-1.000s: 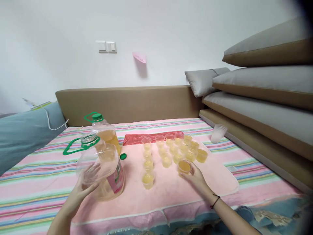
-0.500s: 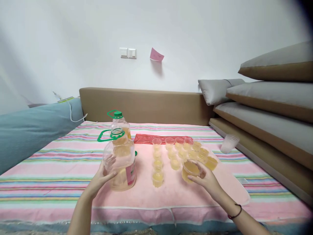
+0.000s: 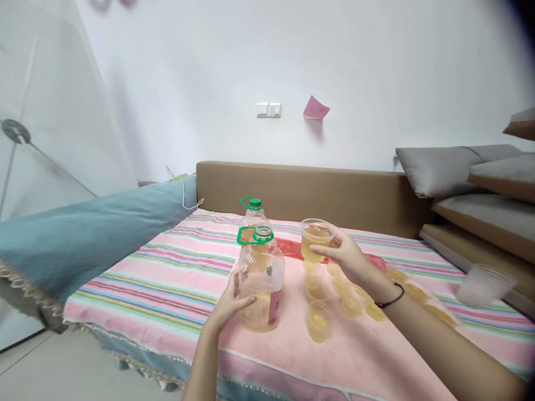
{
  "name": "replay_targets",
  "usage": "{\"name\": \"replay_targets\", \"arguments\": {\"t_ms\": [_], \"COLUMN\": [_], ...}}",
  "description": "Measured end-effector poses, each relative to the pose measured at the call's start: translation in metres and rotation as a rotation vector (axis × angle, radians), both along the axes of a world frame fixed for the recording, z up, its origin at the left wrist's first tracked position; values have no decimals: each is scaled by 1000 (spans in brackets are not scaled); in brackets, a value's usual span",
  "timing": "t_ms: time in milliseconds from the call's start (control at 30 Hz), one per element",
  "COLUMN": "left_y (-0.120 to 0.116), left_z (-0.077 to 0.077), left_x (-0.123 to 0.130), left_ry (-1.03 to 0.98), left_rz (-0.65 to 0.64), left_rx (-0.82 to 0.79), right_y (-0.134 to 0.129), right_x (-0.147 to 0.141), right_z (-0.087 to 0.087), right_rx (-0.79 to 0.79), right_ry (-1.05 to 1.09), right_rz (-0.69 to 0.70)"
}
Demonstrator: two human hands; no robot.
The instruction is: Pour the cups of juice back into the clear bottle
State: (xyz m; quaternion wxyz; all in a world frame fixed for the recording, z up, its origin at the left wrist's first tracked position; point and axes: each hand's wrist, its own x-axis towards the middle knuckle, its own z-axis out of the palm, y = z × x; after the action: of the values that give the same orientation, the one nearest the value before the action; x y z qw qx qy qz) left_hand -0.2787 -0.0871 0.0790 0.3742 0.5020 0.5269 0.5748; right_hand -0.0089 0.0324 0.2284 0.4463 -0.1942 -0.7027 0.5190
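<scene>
My right hand [image 3: 334,248] holds up a clear plastic cup [image 3: 310,239] of yellow liquid, fingers wrapped round its side, above the rows of cups. My left hand [image 3: 234,295] rests against the left side of an uncapped clear jug [image 3: 263,273] with a green ring handle and some yellowish liquid inside. Behind it is a second jug [image 3: 246,220] with a green cap. Several filled cups stand on the pink mat [image 3: 288,356]; the nearest cup [image 3: 319,322] is right of the open jug. My right forearm hides some of the cups.
A red plastic bag [image 3: 288,248] lies behind the cups. A stack of empty cups [image 3: 485,285] lies at the right on the striped cloth [image 3: 167,278]. Grey and brown cushions [image 3: 493,211] are piled at the right, and a brown backrest [image 3: 292,189] runs along the wall.
The view has turned left. My right hand has lifted its cup from the mat's right side and moved it left, towards the jugs. My left hand stays at the open jug.
</scene>
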Motion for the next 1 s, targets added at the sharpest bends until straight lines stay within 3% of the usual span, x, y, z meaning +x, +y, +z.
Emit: {"name": "replay_targets", "arguments": {"t_ms": [300, 767, 1000], "left_y": [-3, -4, -5], "left_z": [3, 6, 7], "left_x": [2, 4, 5], "left_ry": [6, -19, -14], "left_rz": [-9, -42, -39], "left_rx": [-5, 3, 4], "right_y": [23, 19, 12], "right_x": [-44, -56, -52], "right_z": [10, 12, 25], "right_rx": [-10, 19, 103], "right_ry": [-9, -70, -140], "right_rz": [95, 66, 39]}}
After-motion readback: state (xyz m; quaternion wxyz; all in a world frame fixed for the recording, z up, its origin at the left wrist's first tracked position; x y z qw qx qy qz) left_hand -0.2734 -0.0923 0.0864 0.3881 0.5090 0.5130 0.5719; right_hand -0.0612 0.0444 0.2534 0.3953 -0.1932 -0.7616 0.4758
